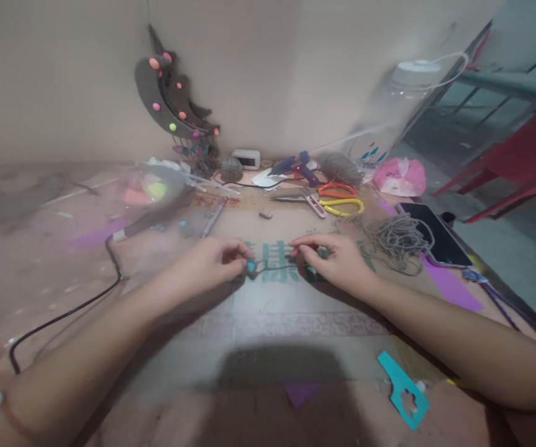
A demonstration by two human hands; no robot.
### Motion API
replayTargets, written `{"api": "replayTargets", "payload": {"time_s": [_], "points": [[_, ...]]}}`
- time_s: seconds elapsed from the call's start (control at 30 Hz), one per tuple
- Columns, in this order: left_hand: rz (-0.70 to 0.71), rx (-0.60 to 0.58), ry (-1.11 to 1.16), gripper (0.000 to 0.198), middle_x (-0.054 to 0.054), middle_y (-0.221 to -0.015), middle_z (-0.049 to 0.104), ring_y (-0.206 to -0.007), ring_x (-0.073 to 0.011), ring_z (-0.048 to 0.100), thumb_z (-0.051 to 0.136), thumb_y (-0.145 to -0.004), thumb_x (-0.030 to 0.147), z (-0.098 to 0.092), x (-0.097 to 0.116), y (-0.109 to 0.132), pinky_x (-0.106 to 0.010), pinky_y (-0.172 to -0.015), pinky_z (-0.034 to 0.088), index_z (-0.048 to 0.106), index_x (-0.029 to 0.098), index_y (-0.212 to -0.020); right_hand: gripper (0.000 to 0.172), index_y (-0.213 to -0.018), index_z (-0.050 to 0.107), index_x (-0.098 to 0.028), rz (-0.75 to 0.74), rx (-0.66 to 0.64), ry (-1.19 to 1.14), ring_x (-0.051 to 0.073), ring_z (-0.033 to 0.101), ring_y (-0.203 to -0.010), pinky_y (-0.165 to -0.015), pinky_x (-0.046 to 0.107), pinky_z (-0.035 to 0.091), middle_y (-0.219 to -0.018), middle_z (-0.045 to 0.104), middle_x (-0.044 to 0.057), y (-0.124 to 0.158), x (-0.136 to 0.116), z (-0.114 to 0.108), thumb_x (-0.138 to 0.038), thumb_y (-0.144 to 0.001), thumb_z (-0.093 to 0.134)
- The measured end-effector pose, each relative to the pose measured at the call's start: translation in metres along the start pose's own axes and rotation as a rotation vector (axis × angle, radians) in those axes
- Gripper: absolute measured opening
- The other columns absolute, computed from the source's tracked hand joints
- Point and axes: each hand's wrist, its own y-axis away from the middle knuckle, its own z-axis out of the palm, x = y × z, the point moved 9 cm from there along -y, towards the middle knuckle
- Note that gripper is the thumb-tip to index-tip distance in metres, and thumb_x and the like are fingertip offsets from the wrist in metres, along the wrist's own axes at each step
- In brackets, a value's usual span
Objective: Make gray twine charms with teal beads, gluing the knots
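Observation:
My left hand [218, 261] is closed in a pinch on a small teal piece [251, 267] threaded on a thin dark cord [272, 268]. My right hand [330, 257] pinches the other end of that cord, with another small teal bit partly hidden under its fingers. Both hands rest on a flattened cardboard sheet [272, 310] with green printing, the cord stretched between them.
Behind the hands lie orange and yellow scissors [340, 197], a blue glue gun [295, 166], twine balls [340, 167], a loose twine heap [395, 242], a phone [438, 234], a pink bag [400, 177]. A crescent wall decoration [169, 105] hangs behind. A teal foam offcut [405, 391] lies near right. A black cable [63, 310] runs left.

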Motion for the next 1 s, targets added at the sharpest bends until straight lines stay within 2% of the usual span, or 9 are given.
{"api": "replayTargets", "payload": {"time_s": [0.1, 0.23, 0.37, 0.47, 0.57, 0.67, 0.83, 0.93, 1.0], "points": [[0.002, 0.030, -0.157, 0.023, 0.000, -0.078, 0.079, -0.069, -0.0209, 0.071, 0.057, -0.078, 0.027, -0.013, 0.002, 0.001, -0.028, -0.064, 0.052, 0.078, 0.025, -0.086, 0.027, -0.093, 0.078, -0.019, -0.020, -0.010, 0.026, 0.018, 0.074, -0.076, -0.072, 0.028, 0.056, -0.082, 0.080, 0.004, -0.003, 0.002, 0.001, -0.017, -0.085, 0.053], [0.028, 0.057, -0.254, 0.026, -0.001, -0.074, 0.077, -0.062, -0.0202, 0.068, 0.053, -0.078, 0.024, -0.020, 0.007, 0.001, -0.026, -0.057, 0.048, 0.078, 0.024, -0.084, 0.029, -0.113, 0.072, -0.017, -0.074, 0.011, 0.194, 0.020, 0.071, -0.081, -0.076, 0.033, 0.055, -0.093, 0.078, 0.008, -0.016, 0.007, -0.013, -0.027, -0.093, 0.055], [0.056, 0.116, -0.284, 0.026, 0.001, -0.059, 0.070, -0.044, -0.0167, 0.058, 0.052, -0.080, 0.020, -0.025, 0.013, 0.004, -0.025, -0.045, 0.039, 0.078, 0.024, -0.082, 0.036, -0.126, 0.063, -0.012, -0.058, 0.003, 0.615, 0.026, 0.065, -0.113, -0.099, 0.037, 0.050, -0.125, 0.068, 0.016, -0.038, 0.024, -0.036, -0.030, -0.095, 0.059], [0.061, 0.151, -0.242, 0.025, -0.003, -0.070, 0.075, -0.050, -0.0185, 0.063, 0.054, -0.084, 0.024, -0.031, 0.012, 0.006, -0.026, -0.046, 0.042, 0.078, 0.024, -0.089, 0.040, -0.129, 0.060, -0.007, 0.010, -0.029, 0.760, 0.032, 0.058, -0.125, -0.106, 0.041, 0.044, -0.134, 0.062, 0.022, -0.056, 0.041, -0.047, -0.028, -0.096, 0.059], [0.061, 0.181, -0.237, 0.025, -0.007, -0.092, 0.080, -0.068, -0.0217, 0.071, 0.057, -0.086, 0.030, -0.039, 0.010, 0.006, -0.027, -0.056, 0.049, 0.078, 0.022, -0.096, 0.040, -0.126, 0.062, -0.007, 0.079, -0.080, 0.823, 0.033, 0.059, -0.123, -0.104, 0.042, 0.045, -0.130, 0.064, 0.024, -0.071, 0.053, -0.046, -0.034, -0.096, 0.061], [0.028, 0.162, -0.268, 0.027, -0.007, -0.097, 0.079, -0.074, -0.0219, 0.072, 0.055, -0.087, 0.034, -0.043, 0.008, 0.007, -0.027, -0.061, 0.052, 0.077, 0.021, -0.097, 0.033, -0.121, 0.065, -0.007, 0.154, -0.104, 0.891, 0.030, 0.063, -0.115, -0.099, 0.040, 0.049, -0.125, 0.066, 0.023, -0.081, 0.062, -0.041, -0.030, -0.097, 0.061], [-0.049, 0.099, -0.253, 0.029, -0.005, -0.089, 0.077, -0.054, -0.0167, 0.067, 0.051, -0.089, 0.034, -0.041, 0.010, 0.012, -0.025, -0.050, 0.049, 0.075, 0.020, -0.099, 0.031, -0.119, 0.064, -0.010, 0.222, -0.073, 0.962, 0.022, 0.068, -0.102, -0.090, 0.042, 0.056, -0.117, 0.068, 0.013, -0.087, 0.062, -0.041, -0.033, -0.098, 0.062], [-0.071, 0.081, -0.248, 0.032, -0.004, -0.093, 0.076, -0.036, -0.0119, 0.056, 0.048, -0.091, 0.035, -0.040, 0.011, 0.016, -0.025, -0.037, 0.040, 0.073, 0.020, -0.105, 0.022, -0.110, 0.064, -0.003, 0.195, -0.010, 0.968, 0.027, 0.069, -0.099, -0.088, 0.037, 0.052, -0.107, 0.070, 0.023, -0.085, 0.046, -0.049, -0.016, -0.099, 0.050], [-0.070, 0.080, -0.230, 0.034, -0.004, -0.095, 0.076, -0.031, -0.0102, 0.053, 0.047, -0.091, 0.034, -0.040, 0.012, 0.017, -0.025, -0.035, 0.038, 0.072, 0.020, -0.108, 0.025, -0.112, 0.062, -0.003, 0.173, 0.040, 0.962, 0.028, 0.069, -0.098, -0.085, 0.035, 0.049, -0.106, 0.070, 0.025, -0.080, 0.030, -0.057, -0.017, -0.099, 0.045]]}}
